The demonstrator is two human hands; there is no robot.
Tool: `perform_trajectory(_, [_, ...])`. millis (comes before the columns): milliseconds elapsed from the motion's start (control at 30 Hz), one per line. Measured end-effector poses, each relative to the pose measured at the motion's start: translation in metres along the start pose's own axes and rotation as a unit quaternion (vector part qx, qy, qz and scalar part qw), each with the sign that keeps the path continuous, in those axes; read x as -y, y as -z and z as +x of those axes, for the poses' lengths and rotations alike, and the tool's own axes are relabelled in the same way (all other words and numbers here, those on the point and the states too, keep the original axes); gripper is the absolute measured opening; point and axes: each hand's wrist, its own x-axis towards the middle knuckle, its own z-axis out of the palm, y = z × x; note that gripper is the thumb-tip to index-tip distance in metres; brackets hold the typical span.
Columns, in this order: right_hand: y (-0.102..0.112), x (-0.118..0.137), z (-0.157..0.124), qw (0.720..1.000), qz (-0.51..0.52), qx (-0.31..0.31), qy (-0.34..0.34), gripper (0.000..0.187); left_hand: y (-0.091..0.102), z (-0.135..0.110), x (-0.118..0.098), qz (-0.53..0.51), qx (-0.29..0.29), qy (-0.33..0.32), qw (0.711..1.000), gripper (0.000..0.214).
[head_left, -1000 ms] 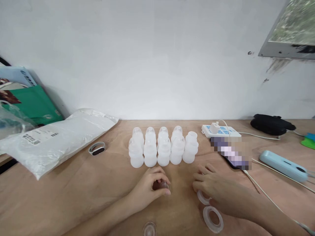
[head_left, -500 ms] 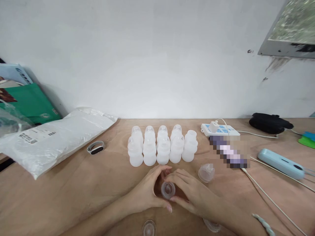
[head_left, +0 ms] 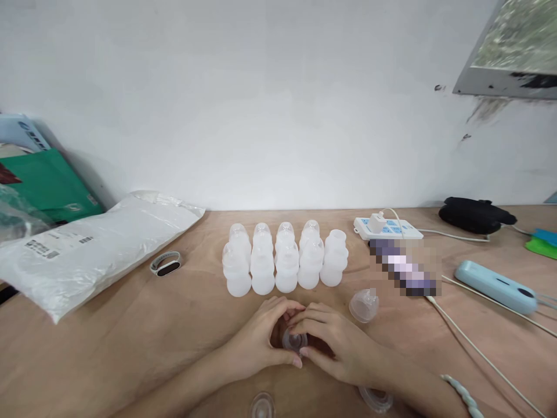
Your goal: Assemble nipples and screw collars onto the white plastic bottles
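Across wooden table (head_left: 130, 325), bottle cluster (head_left: 282, 261) standing as before. Just in front of bottle cluster, left hand (head_left: 261, 339) and right hand (head_left: 335, 342) now joined; one second ago right hand apart, over clear ring (head_left: 376, 399). Front-right of bottle cluster, loose clear dome (head_left: 364, 306), uncovered since then. Pinched by fingertips of both hands, small clear cap (head_left: 295, 339), more covered than half second ago: both hands now working on one piece.

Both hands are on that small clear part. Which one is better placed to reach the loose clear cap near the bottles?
Right, probably. The right hand is nearest the loose clear cap, which lies just past its knuckles; the left hand would have to cross over it. Both grip the small clear part.
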Motion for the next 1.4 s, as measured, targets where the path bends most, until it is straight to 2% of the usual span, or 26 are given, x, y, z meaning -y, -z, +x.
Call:
perform_trajectory(167, [-0.007, 0.001, 0.0, 0.998, -0.047, -0.052, 0.003, 0.01, -0.002, -0.002, 0.001, -0.003, 0.005, 0.018, 1.0, 0.072])
perform_trajectory(267, [-0.011, 0.002, 0.0, 0.992, -0.087, -0.084, 0.031, 0.014, -0.003, -0.001, 0.0, 0.004, 0.004, 0.026, 1.0, 0.06])
perform_trajectory(333, [-0.013, 0.003, -0.001, 0.988, -0.111, -0.082, 0.064, 0.019, -0.003, 0.001, -0.002, 0.023, 0.006, 0.018, 1.0, 0.047])
perform_trajectory(433, [-0.014, 0.002, -0.003, 0.985, -0.135, -0.069, 0.087, 0.024, -0.003, 0.002, -0.004, 0.023, 0.013, 0.007, 1.0, 0.047])
perform_trajectory(667, [-0.011, 0.006, -0.009, 0.985, -0.11, -0.104, 0.086, 0.024, -0.001, 0.002, -0.008, 0.006, 0.03, 0.025, 0.999, 0.042])
perform_trajectory(900, [-0.013, 0.008, -0.008, 0.984, -0.098, -0.131, 0.068, 0.021, -0.003, 0.003, -0.012, 0.064, 0.03, 0.005, 0.998, 0.049])
perform_trajectory(1000, [-0.008, 0.01, -0.004, 0.98, -0.122, -0.134, 0.085, 0.019, -0.004, 0.002, -0.009, 0.082, 0.024, -0.003, 0.996, 0.048])
perform_trajectory(1067, [0.0, 0.013, -0.002, 0.979, -0.143, -0.113, 0.093, 0.017, -0.004, 0.002, -0.006, 0.085, 0.026, -0.014, 0.996, 0.046])
perform_trajectory(1167, [0.011, 0.017, 0.001, 0.991, -0.106, -0.052, 0.06, 0.01, -0.004, 0.002, -0.001, 0.086, 0.03, -0.026, 0.996, 0.053])
perform_trajectory(1200, [0.014, 0.018, 0.001, 0.995, -0.087, -0.028, 0.047, 0.013, -0.004, 0.003, 0.0, 0.089, 0.031, -0.027, 0.995, 0.056])
perform_trajectory(1300, [0.015, 0.017, 0.001, 0.996, -0.078, 0.041, 0.027, 0.036, -0.005, 0.004, 0.0, 0.103, 0.039, -0.026, 0.994, 0.066])
perform_trajectory(1333, [0.014, 0.017, 0.001, 0.994, -0.087, 0.059, 0.02, 0.038, -0.005, 0.005, 0.0, 0.107, 0.043, -0.024, 0.993, 0.068])
perform_trajectory(1400, [0.013, 0.016, 0.001, 0.992, -0.102, 0.077, 0.008, 0.028, -0.004, 0.005, -0.003, 0.113, 0.051, -0.019, 0.992, 0.07])
